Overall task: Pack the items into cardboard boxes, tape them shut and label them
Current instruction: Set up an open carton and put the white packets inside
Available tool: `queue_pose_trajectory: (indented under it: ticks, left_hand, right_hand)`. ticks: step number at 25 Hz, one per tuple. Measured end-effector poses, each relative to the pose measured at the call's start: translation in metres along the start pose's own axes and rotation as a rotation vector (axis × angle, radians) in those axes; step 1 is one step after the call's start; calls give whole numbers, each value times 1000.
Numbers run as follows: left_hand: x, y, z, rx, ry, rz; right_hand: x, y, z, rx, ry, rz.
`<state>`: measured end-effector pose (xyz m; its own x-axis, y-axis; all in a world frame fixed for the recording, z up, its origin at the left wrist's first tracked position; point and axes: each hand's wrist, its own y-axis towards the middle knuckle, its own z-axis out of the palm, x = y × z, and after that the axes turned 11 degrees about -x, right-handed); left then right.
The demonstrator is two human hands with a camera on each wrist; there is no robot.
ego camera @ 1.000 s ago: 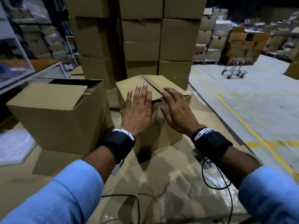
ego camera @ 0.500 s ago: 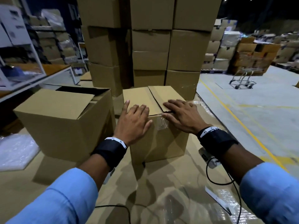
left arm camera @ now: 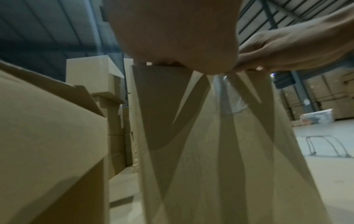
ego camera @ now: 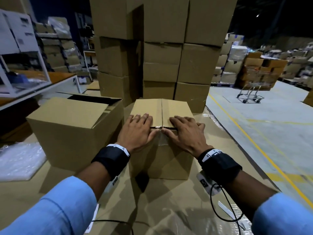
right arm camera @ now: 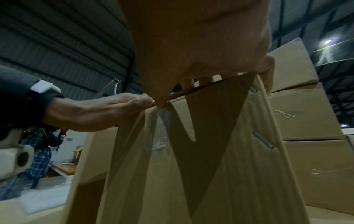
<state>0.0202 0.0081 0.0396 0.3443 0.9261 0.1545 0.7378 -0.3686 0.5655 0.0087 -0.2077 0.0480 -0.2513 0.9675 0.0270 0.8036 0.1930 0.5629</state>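
Observation:
A small cardboard box (ego camera: 160, 160) stands on the table right in front of me. Its two top flaps lie flat and meet at a centre seam (ego camera: 162, 112). My left hand (ego camera: 138, 128) presses flat on the left flap and my right hand (ego camera: 184, 129) on the right flap, fingers straight, both thumbs at the near top edge. A short strip of clear tape (ego camera: 160, 139) clings to the front face below the thumbs, also visible as tape (right arm camera: 157, 130) in the right wrist view. The left wrist view shows the box front (left arm camera: 210, 151) under my palm (left arm camera: 172, 37).
A larger box (ego camera: 72, 133) with its flaps open stands close on the left. A tall stack of boxes (ego camera: 160, 56) rises right behind. Bubble wrap (ego camera: 18, 160) lies at far left. The table edge and floor with a trolley (ego camera: 250, 95) are on the right.
The raised flaps of the small box have been pushed down flat and now meet at the seam. Both hands slid back to the near edge, and the box now sits square to me.

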Motion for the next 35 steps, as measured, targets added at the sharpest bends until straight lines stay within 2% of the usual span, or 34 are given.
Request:
queue_pose_trajectory:
  ticks: [3, 5, 7, 10, 12, 15, 18, 23, 27, 31, 35]
  left_hand:
    - [-11, 3, -2, 22, -18, 18]
    - [-13, -1, 1, 32, 4, 12]
    - [-13, -5, 3, 13, 21, 6]
    - [-13, -7, 6, -21, 4, -4]
    - [-13, -7, 6, -22, -2, -11]
    - [-13, -7, 6, -38, 0, -4]
    - [-13, -6, 6, -46, -2, -2]
    - [-14, -6, 7, -45, -12, -11]
    - [-15, -8, 6, -45, -22, -17]
    - [-17, -8, 5, -56, -20, -16]
    - [-19, -9, 6, -45, 6, -44]
  right_hand:
    - [2, 1, -2, -3, 53, 14]
    - [0, 3, -6, -69, 105, -9]
    - [-5, 7, -11, -229, 66, -141]
    - [-12, 11, -19, -474, -154, -461]
    - [-12, 14, -27, -513, -282, -637]
    - [-14, 19, -35, -434, -461, -710]
    - [-12, 22, -45, -291, -595, -631]
    - [-4, 23, -71, -125, -750, -414]
    - [-14, 19, -74, 73, -778, -242]
    - [-33, 10, -46, 153, -531, -150]
    - [-54, 2, -22, 120, -44, 73]
